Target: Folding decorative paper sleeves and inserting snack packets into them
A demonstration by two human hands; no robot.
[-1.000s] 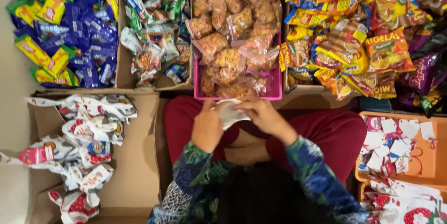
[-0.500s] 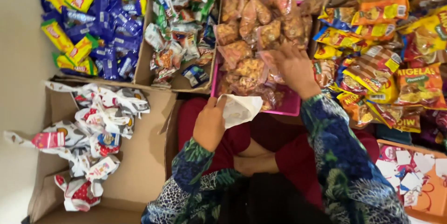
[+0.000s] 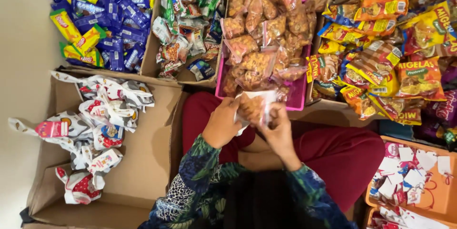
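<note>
I sit cross-legged in dark red trousers. My left hand (image 3: 222, 123) holds open a white printed gift bag (image 3: 242, 125) over my lap. My right hand (image 3: 278, 129) grips a clear packet of orange-brown snacks (image 3: 252, 107) at the bag's mouth, partly inside it. Just beyond my hands stands a pink tray (image 3: 299, 97) heaped with several more clear snack packets.
A cardboard box (image 3: 157, 129) at my left holds several filled white printed bags. Blue and yellow packets (image 3: 102, 15) lie far left, a carton of mixed sweets (image 3: 188, 24) beside them. Orange and yellow snack bags (image 3: 385, 53) pile at right. An orange tray of white tags (image 3: 435, 198) sits at lower right.
My right hand reached into the pink tray, took a clear snack packet and brought it back to the white bag that my left hand holds.
</note>
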